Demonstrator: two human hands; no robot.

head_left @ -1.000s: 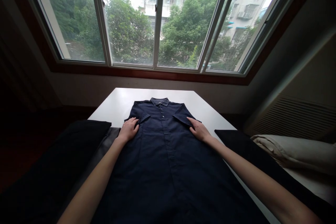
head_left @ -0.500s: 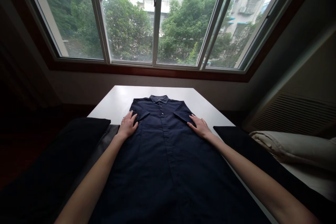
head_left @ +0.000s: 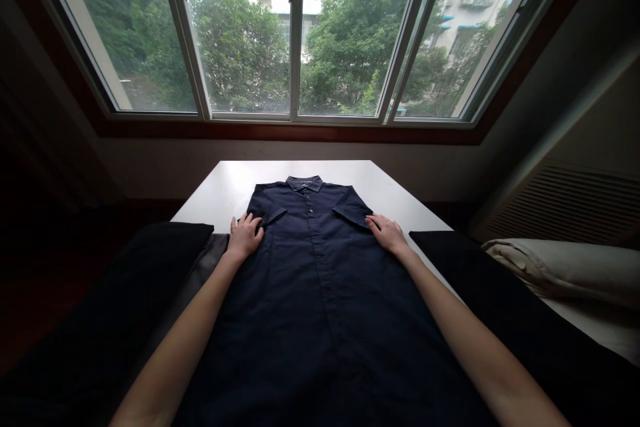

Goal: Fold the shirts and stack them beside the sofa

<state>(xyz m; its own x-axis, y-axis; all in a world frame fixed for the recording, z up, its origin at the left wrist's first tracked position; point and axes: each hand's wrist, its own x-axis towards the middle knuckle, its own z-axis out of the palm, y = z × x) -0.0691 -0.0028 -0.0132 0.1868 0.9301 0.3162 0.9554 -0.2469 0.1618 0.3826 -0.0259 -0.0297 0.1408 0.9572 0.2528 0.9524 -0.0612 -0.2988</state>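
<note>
Right hand (head_left: 390,233) shifted outward, shirt (head_left: 320,293) running lengthwise away, collar (head_left: 313,185) toward window (head_left: 296,47)

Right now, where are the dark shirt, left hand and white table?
Dark shirt (head_left: 313,287): head view, middle of front.
Left hand (head_left: 244,237): head view, its back.
White table (head_left: 226,184): head view, bare far end.

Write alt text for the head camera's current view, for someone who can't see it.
A dark blue shirt lies front up on a white table, its collar toward a window, with the left hand and right hand at its sleeves. Dark cloth lies on both sides; trees show outside.
</note>
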